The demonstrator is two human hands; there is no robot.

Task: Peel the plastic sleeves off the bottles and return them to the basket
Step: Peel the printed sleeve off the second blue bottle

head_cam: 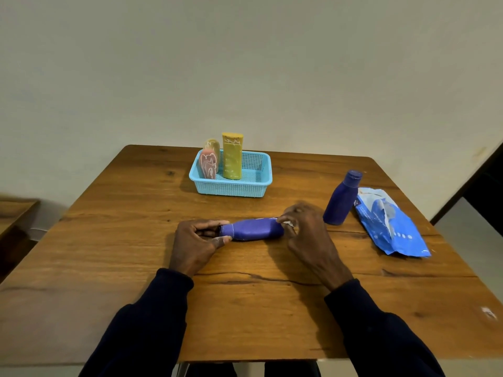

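Desk (136, 295) before us; blue basket (231, 187) far centre. Purple bottle (253, 229) lies near centre, long axis left-right, bridging both hands. Left hand (194, 240) clamps its cap end; right hand (307, 229) pinches what looks like the sleeve edge (287, 223) at the base. Peel likely runs leftward.

Wood-grain bench (109, 268); dark crack just nearside of left grip (200, 242) and right grip (304, 227). Plain cream wall (245, 63) beyond. Second wooden surface (16, 213) well left; dark panel (487, 191) far right.
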